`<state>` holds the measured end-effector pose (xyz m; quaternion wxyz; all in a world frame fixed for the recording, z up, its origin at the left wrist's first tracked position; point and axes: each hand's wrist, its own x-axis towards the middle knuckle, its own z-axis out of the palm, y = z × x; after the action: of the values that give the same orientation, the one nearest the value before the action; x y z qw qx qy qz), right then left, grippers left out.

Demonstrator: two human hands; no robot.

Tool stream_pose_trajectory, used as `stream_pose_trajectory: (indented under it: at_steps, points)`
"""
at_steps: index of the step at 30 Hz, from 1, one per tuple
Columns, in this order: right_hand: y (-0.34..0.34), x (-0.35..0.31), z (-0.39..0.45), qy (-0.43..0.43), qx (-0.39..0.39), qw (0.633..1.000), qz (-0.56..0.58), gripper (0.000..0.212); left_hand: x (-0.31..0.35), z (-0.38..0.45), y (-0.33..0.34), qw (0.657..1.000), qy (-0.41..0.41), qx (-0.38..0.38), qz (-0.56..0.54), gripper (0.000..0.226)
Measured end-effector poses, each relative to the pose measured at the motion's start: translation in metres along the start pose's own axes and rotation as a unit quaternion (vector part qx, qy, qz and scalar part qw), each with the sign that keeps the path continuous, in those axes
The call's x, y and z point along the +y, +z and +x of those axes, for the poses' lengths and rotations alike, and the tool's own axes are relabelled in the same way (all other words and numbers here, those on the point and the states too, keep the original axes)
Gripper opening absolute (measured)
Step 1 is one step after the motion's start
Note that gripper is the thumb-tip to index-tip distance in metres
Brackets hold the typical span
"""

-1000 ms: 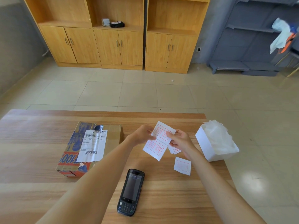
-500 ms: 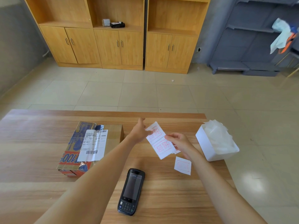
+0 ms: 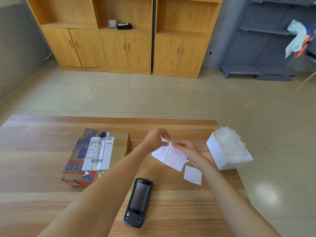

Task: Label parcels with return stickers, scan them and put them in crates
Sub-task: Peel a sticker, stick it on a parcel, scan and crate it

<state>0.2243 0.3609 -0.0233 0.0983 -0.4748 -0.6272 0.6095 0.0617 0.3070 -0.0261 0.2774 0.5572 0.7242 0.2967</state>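
A white sheet of red-printed return stickers [image 3: 171, 156] hangs just above the wooden table [image 3: 42, 142]. My right hand [image 3: 185, 149] holds its upper edge. My left hand [image 3: 156, 139] pinches the sheet's top corner, fingers closed on the paper. A cardboard parcel [image 3: 95, 156] with blue and orange tape and a white shipping label lies flat to the left, apart from both hands. A black handheld scanner [image 3: 139, 202] lies screen up near the front edge, between my forearms. One loose sticker [image 3: 192, 175] lies on the table by my right wrist.
A white plastic bin [image 3: 217, 154] filled with crumpled white backing paper stands at the table's right edge. Beyond the table are a tiled floor, wooden cabinets [image 3: 126, 48] and a grey metal shelf [image 3: 266, 48].
The sticker sheet dropped lower and tilted flatter. My left hand let go, opened briefly, then came back and pinched the sheet's top corner.
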Motion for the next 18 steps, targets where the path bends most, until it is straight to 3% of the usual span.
stream_pose_trajectory:
  at_steps: [10,18]
  points:
    - [0.0003,-0.0004,0.0016,-0.009,-0.003,1.0,-0.005,0.016,0.0015,-0.002,-0.0011,0.995,-0.014,-0.062,-0.079,0.016]
    - [0.0013,-0.0022,0.0018,-0.024,-0.017,1.0,-0.007,0.016,0.003,-0.0046,-0.0038,0.993,-0.06,-0.033,-0.098,0.011]
